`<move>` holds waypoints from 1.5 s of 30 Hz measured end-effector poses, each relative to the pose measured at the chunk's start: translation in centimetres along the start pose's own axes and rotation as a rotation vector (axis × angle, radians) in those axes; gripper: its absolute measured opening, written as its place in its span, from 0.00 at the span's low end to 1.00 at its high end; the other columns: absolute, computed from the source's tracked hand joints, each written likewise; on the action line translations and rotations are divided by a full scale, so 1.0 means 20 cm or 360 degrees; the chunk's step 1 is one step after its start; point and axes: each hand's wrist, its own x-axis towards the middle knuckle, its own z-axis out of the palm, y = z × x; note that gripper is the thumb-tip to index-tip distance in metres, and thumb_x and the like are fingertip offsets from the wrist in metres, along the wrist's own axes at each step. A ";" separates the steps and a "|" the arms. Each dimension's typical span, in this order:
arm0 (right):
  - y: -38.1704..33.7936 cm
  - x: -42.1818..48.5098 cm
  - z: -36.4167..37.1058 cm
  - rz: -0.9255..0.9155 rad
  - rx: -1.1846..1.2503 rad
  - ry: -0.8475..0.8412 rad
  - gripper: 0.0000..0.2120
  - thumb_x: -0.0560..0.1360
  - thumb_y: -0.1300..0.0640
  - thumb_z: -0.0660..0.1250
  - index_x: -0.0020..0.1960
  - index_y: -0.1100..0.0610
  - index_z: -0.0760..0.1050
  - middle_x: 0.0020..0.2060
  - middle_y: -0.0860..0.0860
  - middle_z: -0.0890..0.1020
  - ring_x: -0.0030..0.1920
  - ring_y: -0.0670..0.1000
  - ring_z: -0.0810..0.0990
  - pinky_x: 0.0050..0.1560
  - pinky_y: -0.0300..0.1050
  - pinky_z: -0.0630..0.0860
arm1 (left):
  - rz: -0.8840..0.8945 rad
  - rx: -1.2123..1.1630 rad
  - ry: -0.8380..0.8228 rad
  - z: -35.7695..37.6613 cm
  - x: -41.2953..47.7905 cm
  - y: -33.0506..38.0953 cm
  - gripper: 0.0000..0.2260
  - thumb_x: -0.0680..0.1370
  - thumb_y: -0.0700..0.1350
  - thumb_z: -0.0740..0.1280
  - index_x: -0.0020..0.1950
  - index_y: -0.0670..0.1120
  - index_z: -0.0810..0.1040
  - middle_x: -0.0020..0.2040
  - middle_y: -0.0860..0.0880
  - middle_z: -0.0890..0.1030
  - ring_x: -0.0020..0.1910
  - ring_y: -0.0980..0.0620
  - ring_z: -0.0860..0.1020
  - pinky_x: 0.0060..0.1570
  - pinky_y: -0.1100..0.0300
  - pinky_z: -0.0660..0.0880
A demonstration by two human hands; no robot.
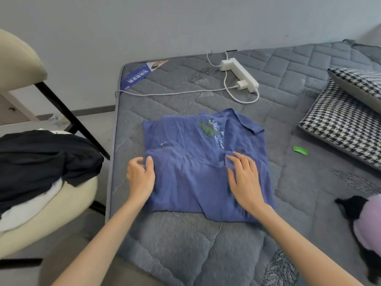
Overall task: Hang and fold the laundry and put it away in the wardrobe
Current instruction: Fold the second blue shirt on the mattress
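A blue shirt (189, 162) with green and white embroidery lies partly folded on the grey quilted mattress (185, 244). My left hand (141, 176) sits at the shirt's left edge, thumb over the folded cloth and fingers curled round that edge. My right hand (244, 178) rests flat on the right half of the shirt, fingers spread and pressing the fabric down. The collar points toward the far right.
A cream chair (47, 205) at the left holds a pile of black and white clothes (41, 162). A white power strip (239, 74) with cables lies at the mattress head. Houndstooth pillows (340, 124) sit at the right, a green packet (300, 150) beside them, and lilac and black garments (362, 223) at the right edge.
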 end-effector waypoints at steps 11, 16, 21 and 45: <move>-0.35 -0.09 0.13 -0.0018 0.0364 -0.0355 0.22 0.80 0.50 0.60 0.73 0.52 0.63 0.71 0.45 0.64 0.65 0.48 0.70 0.51 0.49 0.76 | -0.0021 -0.0116 -0.0337 -0.13 -0.16 -0.23 0.02 0.79 0.42 0.63 0.49 0.49 0.74 0.43 0.52 0.77 0.41 0.57 0.74 0.39 0.67 0.69; -0.39 0.03 0.17 0.0210 0.0392 -0.0326 0.16 0.80 0.50 0.59 0.66 0.52 0.68 0.62 0.48 0.70 0.47 0.56 0.78 0.46 0.51 0.74 | 0.0044 -0.0243 -0.0417 -0.14 -0.20 -0.21 0.05 0.79 0.47 0.64 0.44 0.51 0.77 0.41 0.55 0.79 0.38 0.62 0.75 0.38 0.70 0.70; -0.37 0.09 0.17 0.0294 0.0522 -0.0267 0.05 0.79 0.54 0.61 0.52 0.54 0.72 0.50 0.49 0.74 0.43 0.52 0.74 0.45 0.46 0.68 | 0.0048 -0.0112 -0.0484 -0.14 -0.21 -0.22 0.12 0.79 0.48 0.63 0.40 0.43 0.72 0.37 0.50 0.73 0.34 0.58 0.69 0.28 0.73 0.64; -0.17 -0.31 0.14 -0.0609 -0.0221 -0.0492 0.34 0.79 0.40 0.55 0.78 0.54 0.47 0.78 0.53 0.47 0.78 0.55 0.47 0.76 0.58 0.46 | 0.1473 0.1425 -0.0414 -0.03 -0.30 -0.25 0.35 0.76 0.61 0.62 0.77 0.53 0.49 0.77 0.43 0.46 0.76 0.37 0.47 0.70 0.36 0.45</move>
